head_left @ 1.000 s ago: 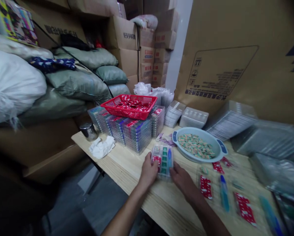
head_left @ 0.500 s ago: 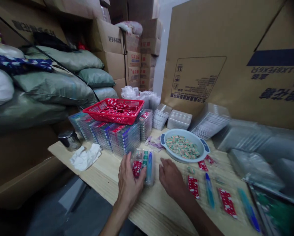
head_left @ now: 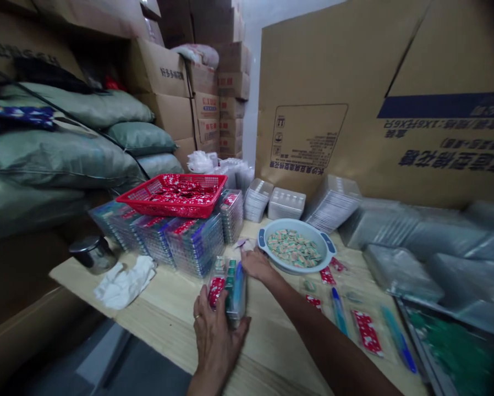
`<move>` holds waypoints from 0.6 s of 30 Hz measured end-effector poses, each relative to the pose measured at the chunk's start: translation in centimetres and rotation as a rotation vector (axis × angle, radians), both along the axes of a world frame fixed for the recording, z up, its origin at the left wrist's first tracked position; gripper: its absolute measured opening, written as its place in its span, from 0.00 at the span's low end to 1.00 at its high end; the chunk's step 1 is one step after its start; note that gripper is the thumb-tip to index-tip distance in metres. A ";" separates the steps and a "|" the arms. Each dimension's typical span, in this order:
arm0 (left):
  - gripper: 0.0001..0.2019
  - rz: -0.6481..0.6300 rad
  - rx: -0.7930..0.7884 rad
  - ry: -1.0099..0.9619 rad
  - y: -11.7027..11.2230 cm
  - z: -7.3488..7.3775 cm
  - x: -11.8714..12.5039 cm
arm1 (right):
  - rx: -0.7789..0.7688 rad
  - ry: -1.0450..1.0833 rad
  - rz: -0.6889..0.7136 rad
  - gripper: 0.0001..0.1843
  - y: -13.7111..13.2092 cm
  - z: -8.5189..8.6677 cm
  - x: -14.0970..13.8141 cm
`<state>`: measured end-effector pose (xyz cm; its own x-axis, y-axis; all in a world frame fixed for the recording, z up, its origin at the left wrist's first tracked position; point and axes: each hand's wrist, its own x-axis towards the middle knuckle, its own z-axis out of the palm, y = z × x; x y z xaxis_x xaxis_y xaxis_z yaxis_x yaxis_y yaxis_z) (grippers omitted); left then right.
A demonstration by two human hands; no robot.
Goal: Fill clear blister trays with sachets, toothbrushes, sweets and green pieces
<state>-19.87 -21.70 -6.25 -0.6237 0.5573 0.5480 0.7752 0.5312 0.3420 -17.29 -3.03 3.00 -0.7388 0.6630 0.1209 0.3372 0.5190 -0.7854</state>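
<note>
My left hand (head_left: 217, 336) grips a stack of clear blister packs (head_left: 228, 286) that hold red packets, green pieces and a blue pen, standing tilted on the wooden table (head_left: 168, 313). A ring shows on one of its fingers. My right hand (head_left: 256, 264) reaches forward past the stack's far end, close to the pale blue basin (head_left: 325, 248) of small green and orange packets. Its fingers are partly hidden and blurred. Rows of filled packs (head_left: 181, 242) stand just behind the held stack.
A red basket (head_left: 176, 204) of red packets rests on the filled packs. Open packs with pens and red packets (head_left: 350, 316) lie to the right. Stacks of empty trays (head_left: 286, 204), a metal cup (head_left: 91, 254), a white cloth (head_left: 121, 283), sacks and cardboard boxes surround the table.
My left hand has tipped the stack of packs up on edge and drawn it nearer. My right hand has let go and moved forward toward the basin. The view has swung right.
</note>
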 end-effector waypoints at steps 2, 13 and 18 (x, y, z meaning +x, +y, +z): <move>0.33 -0.006 -0.010 -0.015 -0.6 0.1 -0.3 | 0.021 -0.096 0.029 0.16 -0.9 -1.1 1.6; 0.29 -0.142 -0.009 -0.014 -0.2 1.7 -2.5 | 0.652 -0.553 -0.175 0.29 0.6 -0.4 10.6; 0.30 -0.156 -0.064 -0.172 2.6 3.9 -3.3 | 0.479 -0.742 -0.092 0.20 5.2 0.0 10.3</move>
<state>-23.21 -19.06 -2.36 -0.6085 0.6844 0.4016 0.7828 0.4348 0.4452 -7.00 2.21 3.05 -0.6837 0.7244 -0.0882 0.7295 0.6819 -0.0534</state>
